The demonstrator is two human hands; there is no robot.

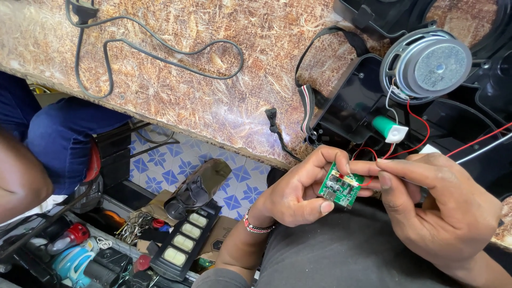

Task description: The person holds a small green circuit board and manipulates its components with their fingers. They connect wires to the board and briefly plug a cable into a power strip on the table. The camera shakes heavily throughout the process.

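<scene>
Both hands (pixel 373 197) pinch green circuit board (pixel 340 186) off bench edge (pixel 224 133).

Small green circuit board (pixel 340 185) between both hands

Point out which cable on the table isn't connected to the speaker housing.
The long black power cord looping across the left of the table; the red wires and the ribbon cable run to the black speaker housing.

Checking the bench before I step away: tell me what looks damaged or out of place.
The speaker driver lies loose on the opened black casing, trailing red and white wires. Both hands pinch a bare green circuit board. A black cable sprawls across the worktop.
</scene>
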